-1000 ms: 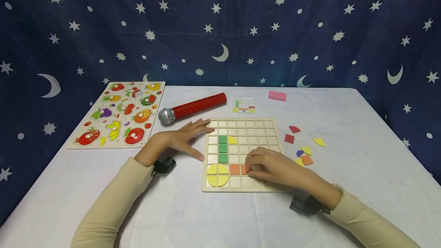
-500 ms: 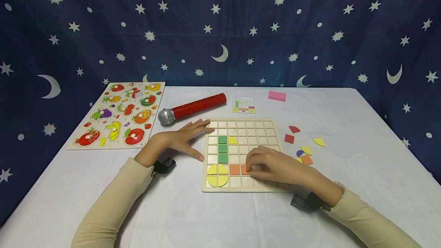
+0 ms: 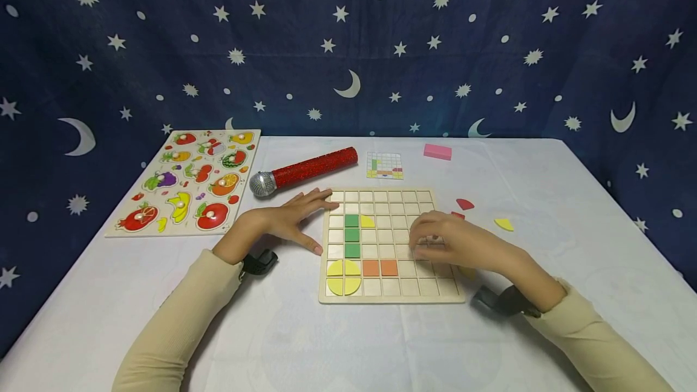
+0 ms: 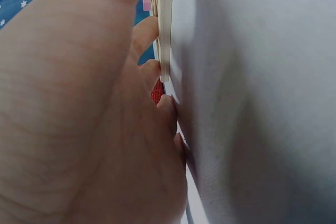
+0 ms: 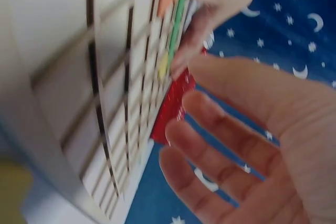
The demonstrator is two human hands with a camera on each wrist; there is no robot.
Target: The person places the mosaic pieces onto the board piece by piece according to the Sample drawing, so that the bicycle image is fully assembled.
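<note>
I find my left hand [image 3: 288, 221] spread with straightened fingers at the wooden grid board [image 3: 384, 236], two fingertips resting on its far left corner and the thumb tip at its left edge. My right hand [image 3: 460, 241] hangs over the right part of the board, fingers relaxed and slightly bent; the right wrist view confirms it holds nothing. The board lies flat on the white tablecloth [image 3: 272, 337], between and in front of my arms. On it I record three green squares [image 3: 352, 235] stacked in the second column, one yellow quarter piece [image 3: 367, 221] just right of the farthest green, four yellow quarters [image 3: 336, 286] forming a circle in the near left corner, and two orange squares [image 3: 389, 268] side by side, right of the circle's far half. Off the board to the right lie a red quarter piece [image 3: 465, 204], a second red piece [image 3: 458, 215] partly hidden by my right hand, and a loose yellow piece [image 3: 504, 224]. Behind the board stand noted a pattern card [image 3: 385, 166], a pink block [image 3: 438, 152] to its right, and a red microphone [image 3: 316, 168] to its left. A fruit puzzle [image 3: 185, 231] lies at far left. A starry backdrop [image 3: 305, 17] hangs beyond the table.
</note>
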